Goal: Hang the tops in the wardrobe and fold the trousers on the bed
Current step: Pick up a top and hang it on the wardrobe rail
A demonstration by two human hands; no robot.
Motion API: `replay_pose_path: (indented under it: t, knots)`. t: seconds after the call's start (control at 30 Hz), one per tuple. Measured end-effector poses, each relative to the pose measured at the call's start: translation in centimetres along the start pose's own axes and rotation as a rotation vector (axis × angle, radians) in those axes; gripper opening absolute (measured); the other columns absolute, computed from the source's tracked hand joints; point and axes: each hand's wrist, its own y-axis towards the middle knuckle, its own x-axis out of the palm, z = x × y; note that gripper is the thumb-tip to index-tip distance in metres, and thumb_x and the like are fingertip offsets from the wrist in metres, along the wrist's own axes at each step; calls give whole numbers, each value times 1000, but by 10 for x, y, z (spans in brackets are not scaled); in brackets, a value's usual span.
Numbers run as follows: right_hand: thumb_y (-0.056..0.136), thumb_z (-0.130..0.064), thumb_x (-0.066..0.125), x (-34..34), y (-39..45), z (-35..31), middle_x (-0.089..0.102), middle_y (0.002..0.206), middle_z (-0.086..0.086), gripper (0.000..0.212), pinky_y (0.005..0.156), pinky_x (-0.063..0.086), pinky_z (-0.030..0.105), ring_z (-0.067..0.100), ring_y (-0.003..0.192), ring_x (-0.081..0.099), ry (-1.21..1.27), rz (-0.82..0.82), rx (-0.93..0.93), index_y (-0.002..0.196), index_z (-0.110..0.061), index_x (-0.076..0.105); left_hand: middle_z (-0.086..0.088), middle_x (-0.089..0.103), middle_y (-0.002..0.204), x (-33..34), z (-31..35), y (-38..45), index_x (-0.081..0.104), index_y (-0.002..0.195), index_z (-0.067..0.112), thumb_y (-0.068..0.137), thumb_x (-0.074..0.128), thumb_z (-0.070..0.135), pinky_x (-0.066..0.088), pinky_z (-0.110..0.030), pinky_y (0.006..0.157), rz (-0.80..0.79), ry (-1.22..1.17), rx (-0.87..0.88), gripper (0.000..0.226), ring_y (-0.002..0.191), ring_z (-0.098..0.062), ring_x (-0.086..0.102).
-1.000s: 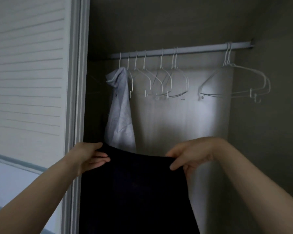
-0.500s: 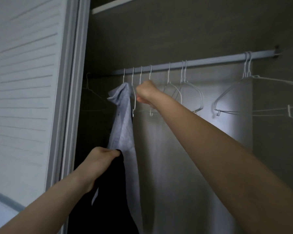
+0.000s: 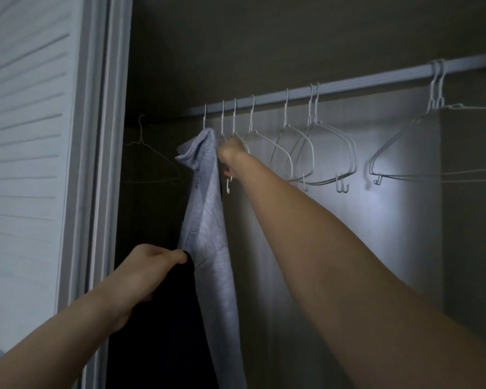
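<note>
A dark top [image 3: 163, 318] hangs limp from my left hand [image 3: 146, 273], which grips its upper edge low at the wardrobe's left side. A light blue collared top [image 3: 208, 220] hangs on a hanger from the rail [image 3: 348, 84]. Just right of its collar, my right hand [image 3: 232, 154] is raised and closed around a white wire hanger [image 3: 228, 181], whose small lower hook shows below my fingers. The hanger still hooks over the rail.
Several empty white wire hangers [image 3: 320, 153] hang along the rail to the right, two wider ones [image 3: 404, 164] at the far right. A thin hanger [image 3: 149, 155] hangs in the dark left corner. The white slatted door [image 3: 34, 136] and its frame stand at left.
A second ago both hands held the dark top spread out. My right hand let go and rose to the hangers beside the blue top, where it stays. The view has moved closer.
</note>
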Motion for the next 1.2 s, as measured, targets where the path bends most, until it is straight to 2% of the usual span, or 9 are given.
replay_pose_path:
  t: [0.17, 0.3, 0.43, 0.5, 0.67, 0.8, 0.93, 1.07, 1.2]
  knots:
    - [98, -15, 47, -2, 2, 4, 58, 120, 18, 33, 88, 54, 43, 30, 100, 61, 0, 136, -47, 129, -2, 48, -16, 66, 88, 2, -3, 11, 67, 96, 8, 83, 62, 22, 47, -38, 75, -28, -9, -102, 20, 86, -33, 63]
    - [100, -17, 44, -2, -16, 0, 57, 124, 20, 34, 92, 53, 43, 33, 109, 59, -34, 117, -78, 130, -1, 47, -17, 66, 98, 4, -7, 14, 65, 101, 12, 80, 64, 23, 48, -42, 85, -40, 17, -120, 24, 95, -34, 61]
    - [98, -17, 48, -6, -62, 11, 55, 75, 1, 22, 52, 42, 17, 11, 65, 55, -109, 156, -225, 76, -15, 48, -16, 66, 99, 2, -12, 14, 63, 101, 12, 84, 65, 26, 48, -38, 77, -15, -3, -87, 22, 94, -34, 61]
    - [96, -14, 51, -7, -96, 21, 47, 72, -6, 14, 40, 32, 9, 1, 59, 43, -113, 166, -284, 82, -13, 47, -16, 66, 96, 0, -15, 12, 62, 99, 12, 86, 65, 27, 49, -36, 69, 29, -26, -77, 21, 89, -34, 63]
    - [93, -5, 45, -6, -191, 44, 46, 75, -7, 13, 45, 31, -3, -4, 58, 37, -103, 239, -374, 104, 0, 50, -16, 70, 78, -15, -26, 5, 66, 94, 7, 84, 67, 27, 55, -34, 57, 128, -68, -64, 22, 72, -33, 68]
    - [96, -13, 40, -5, -273, 62, 42, 74, -16, 16, 49, 33, -1, -6, 58, 44, -77, 269, -326, 94, -29, 38, -6, 68, 53, -26, -36, -12, 66, 87, 6, 86, 67, 26, 45, -22, 39, 175, -78, -38, 20, 52, -23, 67]
    - [98, -34, 41, 9, -351, 80, 50, 67, -6, 15, 48, 33, 4, 0, 59, 53, -12, 399, -385, 87, -44, 37, -5, 65, 48, -32, -41, -35, 66, 85, 3, 87, 66, 23, 42, -19, 35, 164, -99, -15, 20, 40, -17, 63]
    - [94, -16, 51, 11, -362, 86, 51, 65, -4, 17, 50, 46, 24, 7, 44, 48, 307, 195, 71, 92, -29, 40, -13, 70, 70, -35, -37, -56, 65, 87, 6, 86, 66, 25, 46, -24, 46, 153, -96, 2, 19, 62, -26, 68]
    - [100, -18, 43, -19, -364, 78, 34, 56, 0, 18, 33, 24, 11, 5, 30, 28, 541, 160, 386, 83, -16, 44, -10, 64, 57, -36, -39, -73, 65, 74, 1, 86, 66, 21, 42, -21, 39, 120, -85, 23, 23, 48, -21, 61]
